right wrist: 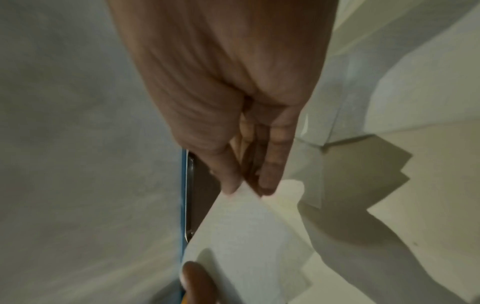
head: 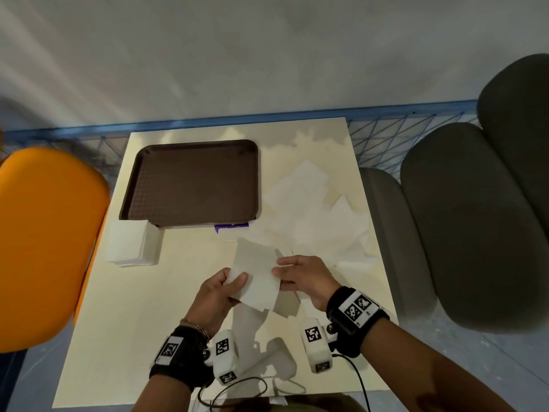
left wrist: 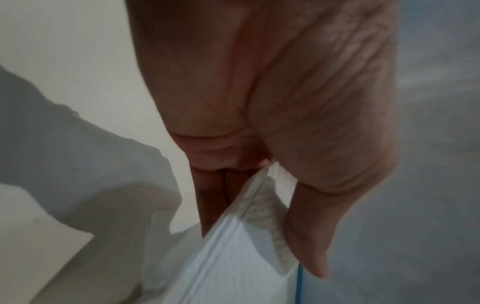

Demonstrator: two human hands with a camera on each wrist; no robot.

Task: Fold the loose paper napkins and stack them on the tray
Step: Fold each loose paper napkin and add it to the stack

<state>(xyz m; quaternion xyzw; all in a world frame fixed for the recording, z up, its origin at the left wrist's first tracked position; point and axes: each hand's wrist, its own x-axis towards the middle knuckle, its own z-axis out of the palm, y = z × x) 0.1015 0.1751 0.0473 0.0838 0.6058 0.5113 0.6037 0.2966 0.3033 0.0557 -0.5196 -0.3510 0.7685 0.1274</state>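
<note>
Both hands hold one white paper napkin above the table's near middle. My left hand pinches its left edge between thumb and fingers; the napkin shows close up in the left wrist view. My right hand pinches the right edge, thumb over the napkin. The brown tray lies bare at the far left of the table. A scatter of loose napkins lies on the right. A squared white napkin stack sits on the table at the tray's near-left corner.
The cream table stands against a white wall. An orange chair is close on the left, grey cushioned seats on the right. A purple tape strip marks the tray's near edge. Wrist-camera cables hang at the near edge.
</note>
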